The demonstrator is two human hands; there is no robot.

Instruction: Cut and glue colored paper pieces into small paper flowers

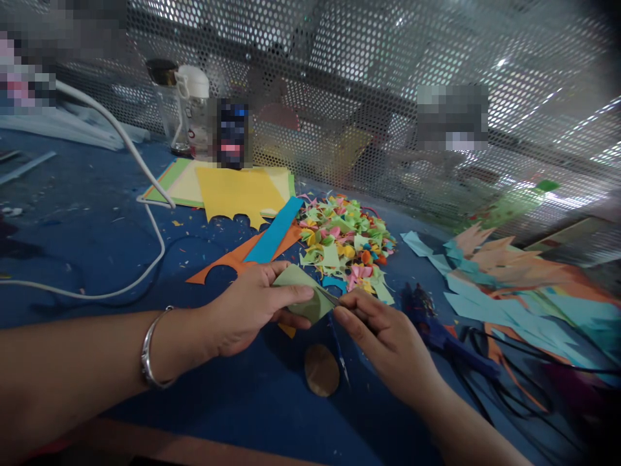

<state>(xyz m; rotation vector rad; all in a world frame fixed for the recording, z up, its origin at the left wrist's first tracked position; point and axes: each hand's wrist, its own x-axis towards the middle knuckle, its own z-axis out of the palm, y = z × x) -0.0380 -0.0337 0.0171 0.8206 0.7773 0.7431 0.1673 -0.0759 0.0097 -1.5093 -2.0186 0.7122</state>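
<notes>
In my left hand [264,301] a piece of pale green paper [295,279] is pinched between thumb and fingers, above the table. Closed around small scissors [328,296], my right hand [381,336] is at the paper's right edge. Only the thin metal blade shows against the paper; the handles are hidden in my fingers. Below the hands lies a brown round disc [321,370], with a slim pen-like tool [342,356] beside it. Just beyond is a heap of small multicoloured paper scraps [342,236].
Cut orange paper [226,259], a blue strip [276,230] and a yellow sheet [237,191] lie behind my left hand. A blue glue gun [456,346] with black cables lies right, near layered paper pieces [504,304]. A white cable [158,239] curves left. Bottles [196,110] stand before a perforated screen [339,84].
</notes>
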